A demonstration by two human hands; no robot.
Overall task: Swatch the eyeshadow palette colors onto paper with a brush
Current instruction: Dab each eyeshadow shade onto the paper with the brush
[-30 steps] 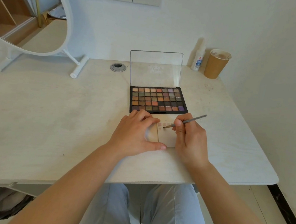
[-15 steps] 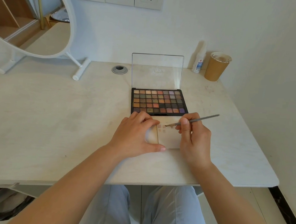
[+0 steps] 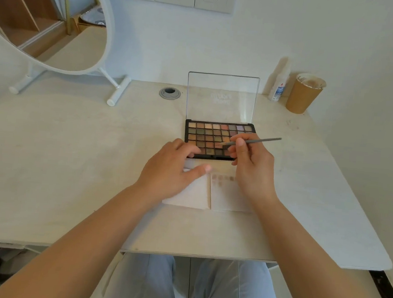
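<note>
where hands hover, mirror (image 3: 50,14) aside

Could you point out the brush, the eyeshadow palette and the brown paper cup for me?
brush (image 3: 261,140), head view, on the grey handle beyond the fingers.
eyeshadow palette (image 3: 206,132), head view, on a pan among the colours.
brown paper cup (image 3: 302,96), head view, on its side wall.

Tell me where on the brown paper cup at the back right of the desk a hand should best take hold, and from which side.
Probably the mid-wall of the brown paper cup, approached from the front right. It stands upright with its rim open, so a sideways wrap suits it. The white bottle stands close on its left and the wall is behind, leaving the front and right sides free for a grip.
</note>
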